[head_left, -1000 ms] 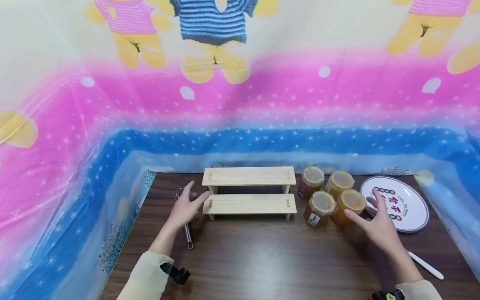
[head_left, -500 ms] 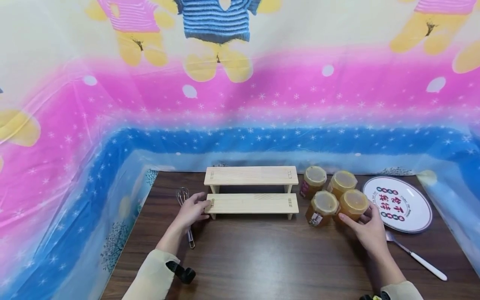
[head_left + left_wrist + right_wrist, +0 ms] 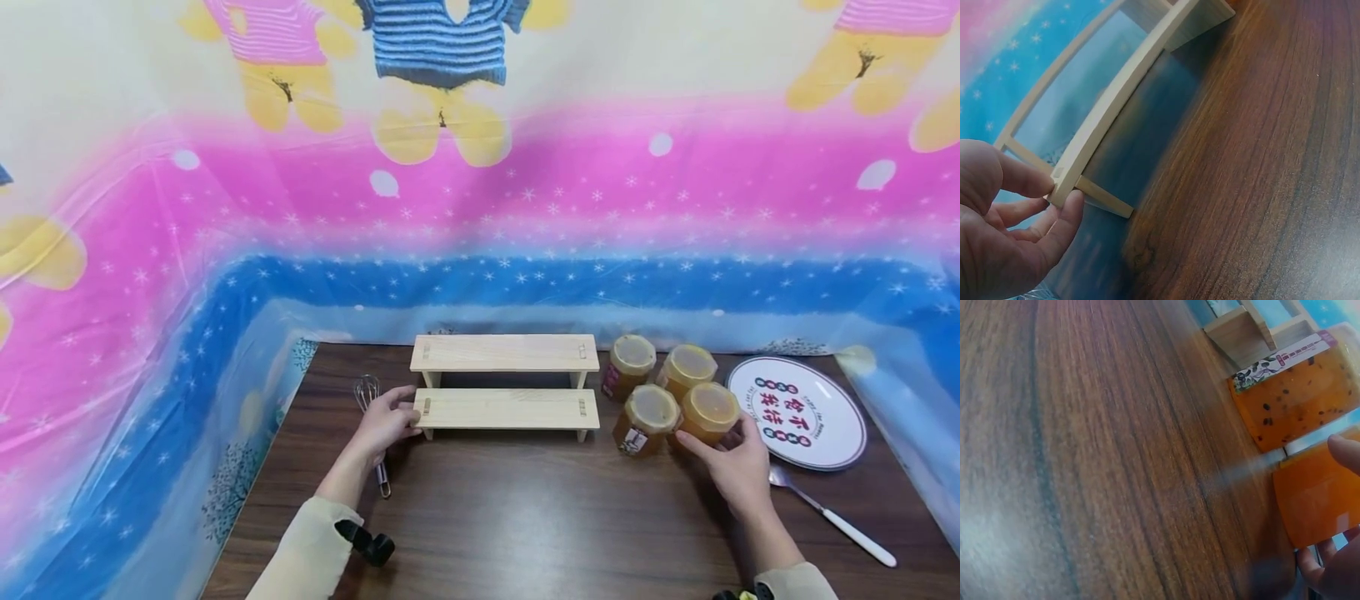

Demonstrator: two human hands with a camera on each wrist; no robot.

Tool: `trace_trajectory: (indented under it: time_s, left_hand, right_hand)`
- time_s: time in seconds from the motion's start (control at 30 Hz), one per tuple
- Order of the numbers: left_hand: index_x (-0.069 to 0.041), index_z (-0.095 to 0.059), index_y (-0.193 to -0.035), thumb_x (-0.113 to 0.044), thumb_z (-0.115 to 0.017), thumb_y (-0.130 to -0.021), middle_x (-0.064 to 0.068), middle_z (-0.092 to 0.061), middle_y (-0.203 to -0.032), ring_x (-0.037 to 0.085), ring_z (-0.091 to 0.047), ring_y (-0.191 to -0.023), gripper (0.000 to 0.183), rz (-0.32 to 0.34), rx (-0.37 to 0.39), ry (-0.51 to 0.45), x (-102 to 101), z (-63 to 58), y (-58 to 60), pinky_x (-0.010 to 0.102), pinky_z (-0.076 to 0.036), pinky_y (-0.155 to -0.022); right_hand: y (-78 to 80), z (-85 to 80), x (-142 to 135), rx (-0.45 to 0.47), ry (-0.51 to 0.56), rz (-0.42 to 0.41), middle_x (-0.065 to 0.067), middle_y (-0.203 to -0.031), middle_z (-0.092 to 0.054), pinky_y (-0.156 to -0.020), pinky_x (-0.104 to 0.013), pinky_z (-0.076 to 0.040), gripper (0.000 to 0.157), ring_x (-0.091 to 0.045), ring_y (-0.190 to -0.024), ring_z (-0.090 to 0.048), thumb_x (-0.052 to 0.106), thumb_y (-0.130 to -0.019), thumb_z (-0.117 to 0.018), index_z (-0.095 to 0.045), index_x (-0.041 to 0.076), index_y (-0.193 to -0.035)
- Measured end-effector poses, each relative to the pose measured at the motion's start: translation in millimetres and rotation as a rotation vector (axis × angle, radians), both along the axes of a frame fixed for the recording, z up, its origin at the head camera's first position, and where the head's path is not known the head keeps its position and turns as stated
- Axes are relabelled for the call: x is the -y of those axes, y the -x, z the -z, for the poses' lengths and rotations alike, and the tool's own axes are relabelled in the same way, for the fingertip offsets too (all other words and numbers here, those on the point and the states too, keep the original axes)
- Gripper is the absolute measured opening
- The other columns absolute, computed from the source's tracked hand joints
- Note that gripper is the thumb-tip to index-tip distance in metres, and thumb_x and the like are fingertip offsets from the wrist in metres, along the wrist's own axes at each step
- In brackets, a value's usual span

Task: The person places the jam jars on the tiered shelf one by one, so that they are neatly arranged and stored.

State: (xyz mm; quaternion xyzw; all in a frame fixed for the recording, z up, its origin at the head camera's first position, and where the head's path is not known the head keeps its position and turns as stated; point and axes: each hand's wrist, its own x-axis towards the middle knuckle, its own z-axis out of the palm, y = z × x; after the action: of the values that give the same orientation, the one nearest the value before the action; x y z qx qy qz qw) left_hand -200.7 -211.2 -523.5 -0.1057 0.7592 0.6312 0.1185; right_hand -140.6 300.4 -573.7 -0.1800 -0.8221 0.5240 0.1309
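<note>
At the left end of the lower board of a two-tier wooden shelf (image 3: 517,408), my left hand (image 3: 384,425) pinches the wood between thumb and fingers; the left wrist view shows the board end (image 3: 1069,178) held this way. My right hand (image 3: 737,468) grips the front right jar (image 3: 709,410), an amber one with a pale lid. Thumb and fingers lie on opposite sides of that jar (image 3: 1319,497) in the right wrist view. Beside it stands the front left jar (image 3: 647,417), which has dark seeds and a label. Two more jars stand behind.
A white plate (image 3: 821,400) with red lettering lies right of the jars. In front of it is a fork or spoon (image 3: 847,527) with a white handle, its head partly hidden. A whisk (image 3: 367,387) lies left of the shelf. Patterned cloth (image 3: 480,283) closes off the table's back.
My left hand has come down to the shelf's end and taken hold. The right hand has moved left from above the plate and closed round the front right jar.
</note>
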Motion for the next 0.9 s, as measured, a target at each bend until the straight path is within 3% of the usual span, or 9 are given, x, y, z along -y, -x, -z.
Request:
trace_trajectory:
  time_s: [0.2,0.5,0.8,0.9]
  left_hand:
    - [0.008,-0.041,-0.153,0.010,-0.053,-0.091,0.032,-0.060,-0.130,0.025,-0.068,-0.092,0.064,0.006,-0.006,0.004,1,0.2,-0.3,0.032,-0.061,-0.077]
    - [0.008,-0.041,-0.153,0.010,-0.054,-0.090,0.032,-0.061,-0.129,0.026,-0.068,-0.093,0.064,0.003,-0.007,0.004,1,1.6,0.2,0.034,-0.062,-0.079]
    - [0.007,-0.041,-0.153,0.009,-0.054,-0.091,0.032,-0.060,-0.129,0.025,-0.068,-0.093,0.064,-0.006,-0.005,0.015,0,3.1,0.1,0.032,-0.062,-0.077]
    - [0.006,-0.041,-0.154,0.009,-0.054,-0.091,0.031,-0.060,-0.129,0.025,-0.068,-0.094,0.064,-0.006,-0.003,0.012,0,3.0,0.2,0.032,-0.061,-0.078]
  right_hand:
    - [0.8,2.5,-2,-0.014,0.014,0.015,-0.011,-0.141,-0.055,-0.099,-0.023,-0.050,0.089,-0.029,-0.127,-0.053,0.023,-0.078,-0.094,-0.046,0.011,-0.153]
    - [-2.1,-3.7,0,-0.001,-0.025,0.014,-0.012,-0.143,-0.054,-0.102,-0.034,-0.048,0.091,-0.030,-0.128,-0.052,0.026,-0.079,-0.093,-0.044,0.008,-0.153]
    - [-7.2,-23.5,-4,-0.027,-0.064,0.019,-0.013,-0.140,-0.055,-0.092,-0.020,-0.047,0.087,-0.021,-0.119,-0.055,0.025,-0.079,-0.093,-0.046,0.006,-0.150]
    - [-9.1,-34.0,-8,-0.043,-0.084,0.010,-0.013,-0.141,-0.054,-0.094,-0.022,-0.046,0.087,-0.021,-0.119,-0.054,0.026,-0.081,-0.092,-0.045,0.007,-0.152]
